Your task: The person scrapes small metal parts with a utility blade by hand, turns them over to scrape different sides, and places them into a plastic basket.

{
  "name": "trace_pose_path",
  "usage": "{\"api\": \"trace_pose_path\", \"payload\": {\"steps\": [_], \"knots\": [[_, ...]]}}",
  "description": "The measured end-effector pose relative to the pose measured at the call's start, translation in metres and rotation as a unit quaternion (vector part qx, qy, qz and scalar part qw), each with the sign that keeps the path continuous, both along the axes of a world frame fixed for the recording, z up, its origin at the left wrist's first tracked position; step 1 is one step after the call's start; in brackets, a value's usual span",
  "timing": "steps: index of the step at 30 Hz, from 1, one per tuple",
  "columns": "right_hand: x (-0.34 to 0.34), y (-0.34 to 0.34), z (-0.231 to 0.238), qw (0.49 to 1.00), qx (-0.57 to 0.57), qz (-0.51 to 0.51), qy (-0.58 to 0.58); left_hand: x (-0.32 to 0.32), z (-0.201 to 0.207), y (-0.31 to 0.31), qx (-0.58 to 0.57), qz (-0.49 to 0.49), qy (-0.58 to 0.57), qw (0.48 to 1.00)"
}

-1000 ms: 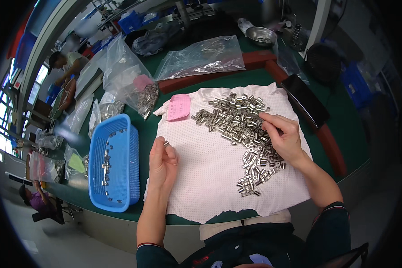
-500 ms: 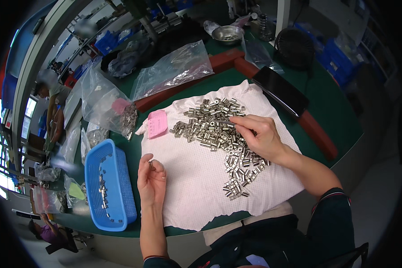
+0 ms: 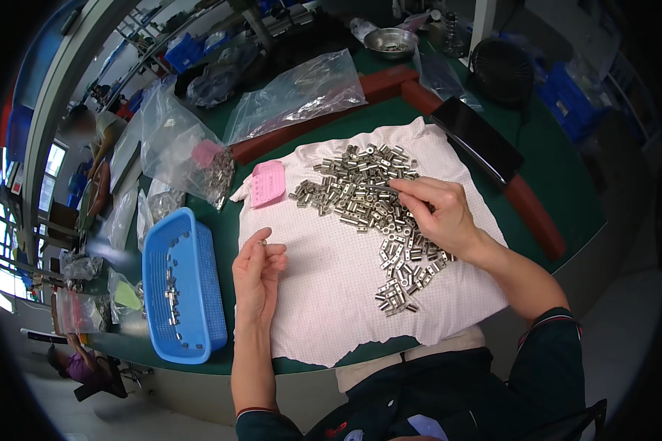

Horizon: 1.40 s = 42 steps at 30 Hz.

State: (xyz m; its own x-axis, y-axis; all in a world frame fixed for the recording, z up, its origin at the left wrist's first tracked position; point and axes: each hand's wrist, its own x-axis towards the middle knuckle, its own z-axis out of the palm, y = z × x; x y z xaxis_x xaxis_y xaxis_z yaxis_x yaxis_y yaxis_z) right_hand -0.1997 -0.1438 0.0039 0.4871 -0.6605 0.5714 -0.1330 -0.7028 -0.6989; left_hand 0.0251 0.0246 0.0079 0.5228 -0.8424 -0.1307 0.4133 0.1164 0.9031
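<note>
Small shiny metal parts (image 3: 375, 198) lie in a heap on the pale pink dotted cloth (image 3: 331, 294) over the green table (image 3: 566, 184). The right hand (image 3: 438, 213) rests on the heap, fingers pinching one part. The left hand (image 3: 257, 272) holds one small piece at its fingertips, near the blue plastic basket (image 3: 198, 294).

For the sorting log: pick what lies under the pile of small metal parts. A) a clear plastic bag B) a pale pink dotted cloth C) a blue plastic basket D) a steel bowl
B: the metal parts lie heaped on the pale pink dotted cloth spread over the green table, while the blue basket sits apart at its left edge.
</note>
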Motion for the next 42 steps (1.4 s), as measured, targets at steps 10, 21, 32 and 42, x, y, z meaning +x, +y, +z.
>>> {"api": "trace_pose_path", "payload": {"steps": [10,21,32,42], "knots": [[0.005,0.021,0.015,0.998,-0.012,0.037,0.048,-0.002,-0.006,-0.006,-0.056,-0.092,0.069,0.992],[0.017,0.042,0.008,0.987,-0.082,0.125,0.059,-0.009,-0.008,-0.001,0.014,-0.141,0.04,0.989],[0.016,0.045,0.004,0.984,-0.068,0.149,0.071,-0.014,-0.007,-0.005,0.034,-0.15,0.051,0.987],[0.015,0.045,0.0,0.979,-0.082,0.159,0.095,-0.02,-0.007,-0.004,0.049,-0.12,-0.036,0.991]]}}
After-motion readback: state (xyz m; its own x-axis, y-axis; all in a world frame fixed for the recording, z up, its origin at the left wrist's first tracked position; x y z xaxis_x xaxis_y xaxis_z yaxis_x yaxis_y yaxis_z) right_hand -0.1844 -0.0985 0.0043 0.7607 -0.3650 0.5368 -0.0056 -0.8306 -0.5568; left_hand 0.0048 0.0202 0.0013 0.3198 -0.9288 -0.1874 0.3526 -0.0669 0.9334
